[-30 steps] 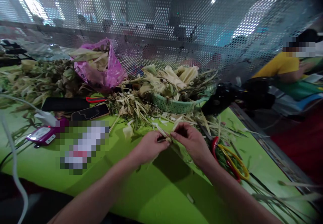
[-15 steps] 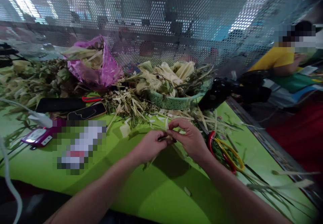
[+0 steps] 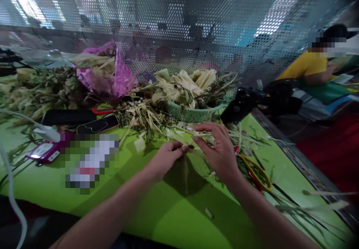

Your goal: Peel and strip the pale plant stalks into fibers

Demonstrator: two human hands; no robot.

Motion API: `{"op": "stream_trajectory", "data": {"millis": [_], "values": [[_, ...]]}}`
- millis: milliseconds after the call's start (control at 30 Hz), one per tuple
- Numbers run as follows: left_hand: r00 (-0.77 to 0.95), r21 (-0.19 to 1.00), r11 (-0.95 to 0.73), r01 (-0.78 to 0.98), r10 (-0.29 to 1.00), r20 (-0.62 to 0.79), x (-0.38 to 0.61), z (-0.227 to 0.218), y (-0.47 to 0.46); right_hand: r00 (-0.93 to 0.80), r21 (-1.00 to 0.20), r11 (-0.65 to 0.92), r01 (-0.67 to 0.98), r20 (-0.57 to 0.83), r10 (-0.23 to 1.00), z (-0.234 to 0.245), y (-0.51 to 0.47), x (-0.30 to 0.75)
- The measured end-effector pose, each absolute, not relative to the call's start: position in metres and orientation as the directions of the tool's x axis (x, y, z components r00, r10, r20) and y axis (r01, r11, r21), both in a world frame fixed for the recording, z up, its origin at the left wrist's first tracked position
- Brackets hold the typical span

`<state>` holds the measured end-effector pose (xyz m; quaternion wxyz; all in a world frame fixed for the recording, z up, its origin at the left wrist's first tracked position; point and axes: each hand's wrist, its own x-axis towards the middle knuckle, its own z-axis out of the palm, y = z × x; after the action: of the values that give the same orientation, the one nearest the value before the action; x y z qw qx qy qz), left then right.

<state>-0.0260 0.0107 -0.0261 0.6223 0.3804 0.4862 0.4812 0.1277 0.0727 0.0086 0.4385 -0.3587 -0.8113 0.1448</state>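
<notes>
My left hand [image 3: 168,160] is closed in a pinch on a thin, pale strip of dried husk [image 3: 185,172], which dangles blurred over the green table. A small dark piece shows at its fingertips, too small to make out. Just to the right, my right hand [image 3: 217,148] has its thumb and fingers spread, with nothing visible between them. Beside the right wrist lie scissors [image 3: 259,174] with red and yellow handles, on top of green leaf strips. Beyond both hands stands a green basket [image 3: 190,114] heaped with dried husks [image 3: 196,82].
To the left are a dark phone [image 3: 98,124], a red-handled tool [image 3: 103,111] and a purple power strip [image 3: 46,152] with a white cable. Farther back sits a pink plastic bag [image 3: 120,78] of husks. A black clamp-like stand [image 3: 238,105] rises at the right edge; a person in yellow [image 3: 303,67] sits beyond.
My right hand has let go and moved slightly right and up, its fingers parting. My left hand stays nearly in place, keeping its pinch on the strip.
</notes>
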Motion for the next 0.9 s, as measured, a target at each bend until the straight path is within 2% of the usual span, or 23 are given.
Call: {"op": "stream_trajectory", "data": {"millis": [67, 200, 333, 433, 500, 567, 700, 800, 900], "values": [[0.035, 0.907, 0.253, -0.337, 0.966, -0.256, -0.028, -0.026, 0.012, -0.369, -0.563, 0.679, 0.471, 0.574, 0.731, 0.009, 0.073, 0.129], [0.009, 0.843, 0.225, -0.489, 0.968, -0.253, -0.029, -0.022, 0.012, -0.480, -0.653, 0.598, 0.465, 0.381, 0.790, 0.002, 0.073, 0.127], [-0.040, 0.863, 0.244, -0.442, 0.956, -0.290, -0.030, -0.019, 0.012, -0.508, -0.719, 0.532, 0.447, 0.284, 0.813, -0.005, 0.075, 0.125], [-0.029, 0.877, 0.227, -0.424, 0.964, -0.263, -0.034, -0.024, 0.013, -0.515, -0.714, 0.525, 0.464, 0.265, 0.815, -0.007, 0.077, 0.125], [0.011, 0.860, 0.241, -0.449, 0.964, -0.264, -0.038, -0.027, 0.015, -0.520, -0.685, 0.555, 0.471, 0.292, 0.803, -0.006, 0.078, 0.126], [0.007, 0.838, 0.238, -0.491, 0.963, -0.269, -0.040, -0.028, 0.016, -0.506, -0.631, 0.626, 0.459, 0.393, 0.768, -0.003, 0.078, 0.127], [-0.120, 0.782, 0.156, -0.603, 0.952, -0.282, -0.038, -0.025, 0.017, -0.449, -0.464, 0.749, 0.473, 0.605, 0.658, 0.005, 0.070, 0.127], [-0.166, 0.727, 0.091, -0.681, 0.947, -0.274, -0.033, -0.025, 0.019, -0.500, -0.350, 0.759, 0.550, 0.589, 0.634, 0.005, 0.061, 0.124], [-0.186, 0.692, 0.051, -0.720, 0.946, -0.264, -0.028, -0.025, 0.019, -0.569, -0.310, 0.731, 0.607, 0.473, 0.673, -0.001, 0.056, 0.119]]}}
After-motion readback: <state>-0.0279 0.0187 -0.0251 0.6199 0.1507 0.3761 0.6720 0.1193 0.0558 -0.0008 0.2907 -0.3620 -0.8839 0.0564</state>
